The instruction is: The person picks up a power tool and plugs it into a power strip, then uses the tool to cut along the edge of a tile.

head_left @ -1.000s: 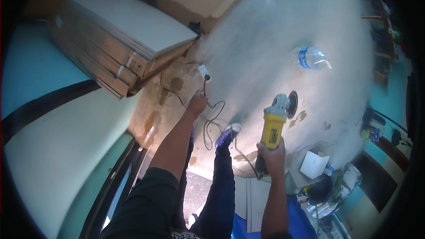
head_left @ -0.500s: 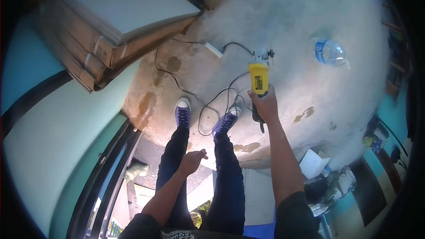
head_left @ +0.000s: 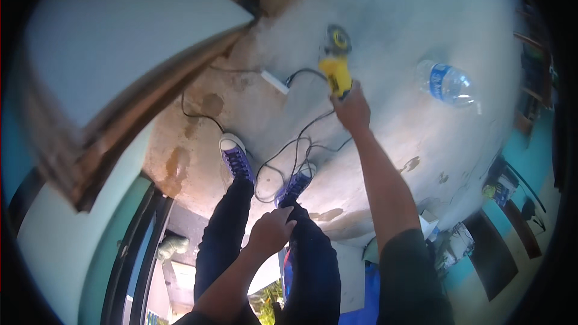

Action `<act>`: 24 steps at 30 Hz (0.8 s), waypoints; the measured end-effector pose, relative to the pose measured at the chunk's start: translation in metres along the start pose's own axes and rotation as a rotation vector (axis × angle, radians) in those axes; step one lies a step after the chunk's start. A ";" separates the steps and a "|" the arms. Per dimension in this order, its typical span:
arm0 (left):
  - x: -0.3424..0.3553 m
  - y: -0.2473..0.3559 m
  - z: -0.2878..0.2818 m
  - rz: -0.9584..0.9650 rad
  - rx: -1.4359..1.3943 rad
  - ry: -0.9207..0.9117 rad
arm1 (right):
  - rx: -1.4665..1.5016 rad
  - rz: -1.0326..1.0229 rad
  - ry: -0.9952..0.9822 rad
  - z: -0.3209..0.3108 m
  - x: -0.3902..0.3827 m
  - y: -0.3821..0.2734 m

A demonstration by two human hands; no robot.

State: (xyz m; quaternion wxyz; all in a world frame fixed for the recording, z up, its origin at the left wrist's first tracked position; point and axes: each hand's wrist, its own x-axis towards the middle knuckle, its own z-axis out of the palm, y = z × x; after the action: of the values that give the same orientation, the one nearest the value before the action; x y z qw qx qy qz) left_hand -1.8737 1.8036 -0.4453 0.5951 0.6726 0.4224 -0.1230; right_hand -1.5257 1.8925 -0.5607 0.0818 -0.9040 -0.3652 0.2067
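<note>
My right hand (head_left: 352,108) is wrapped round the body of a yellow angle grinder (head_left: 336,73), held out in front above the floor. The grinder's head points away from me, and its round dark disc (head_left: 338,38) with a yellow centre faces up. Whether the disc spins cannot be told. My left hand (head_left: 272,229) hangs in front of my right leg, its fingers curled in, and nothing shows in it. A dark power cable (head_left: 289,144) lies in loops by my shoes and runs up toward the grinder.
A white power strip (head_left: 275,82) lies left of the grinder. At left stands a stack of white boards (head_left: 138,30) above brown cardboard. A clear plastic bottle (head_left: 448,84) with a blue label lies on the floor at right. My purple shoes (head_left: 236,159) stand near the looped cable.
My right hand has moved the grinder farther away and slightly left, turning it so the disc's face shows. My left hand has shifted right. The left foot has stepped, and the view has shifted.
</note>
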 end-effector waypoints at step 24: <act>0.036 0.010 -0.039 0.048 0.062 0.039 | -0.060 0.002 0.187 0.140 0.103 -0.016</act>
State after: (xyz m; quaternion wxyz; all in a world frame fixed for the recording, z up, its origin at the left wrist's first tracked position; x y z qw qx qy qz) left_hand -1.8575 1.8546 -0.4521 0.5683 0.7030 0.4136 -0.1083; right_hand -1.5297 1.9748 -0.7143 0.0880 -0.9218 -0.3611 0.1105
